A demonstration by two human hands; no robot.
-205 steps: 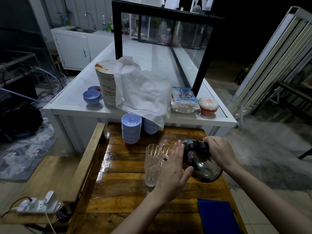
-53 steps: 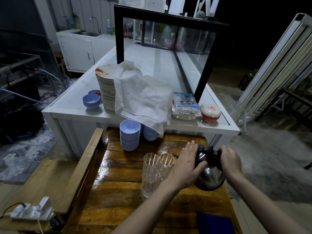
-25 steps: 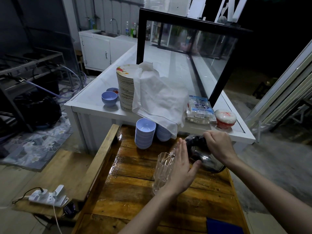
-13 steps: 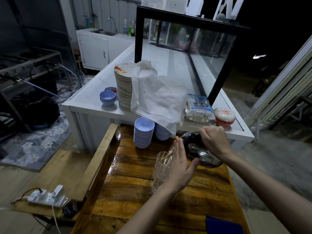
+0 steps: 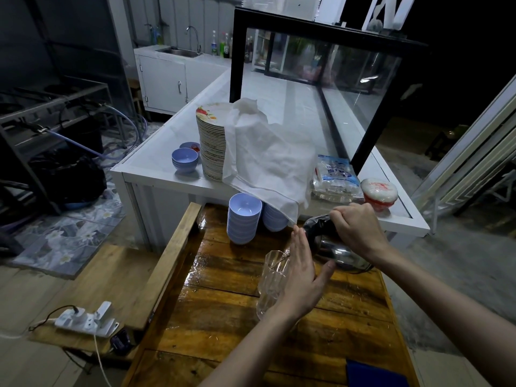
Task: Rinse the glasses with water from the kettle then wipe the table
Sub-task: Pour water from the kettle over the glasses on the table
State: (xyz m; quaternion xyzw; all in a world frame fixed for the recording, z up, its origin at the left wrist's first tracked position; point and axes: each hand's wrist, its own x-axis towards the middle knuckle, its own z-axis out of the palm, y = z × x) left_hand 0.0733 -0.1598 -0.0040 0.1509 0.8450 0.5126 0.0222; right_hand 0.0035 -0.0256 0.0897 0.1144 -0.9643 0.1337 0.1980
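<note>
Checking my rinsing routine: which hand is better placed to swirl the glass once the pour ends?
Left, probably. The left hand is flat against the glass, fingers open, needing only to close. The right hand is occupied gripping the tilted kettle.

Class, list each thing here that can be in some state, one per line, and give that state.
kettle: tipped toward the glasses, held by the right hand
glasses: upright on the table
left hand: open, flat against the kettle
wooden table: wet, shiny
white cloth: draped over the plate stack
blue cloth: lying flat, unused
</note>
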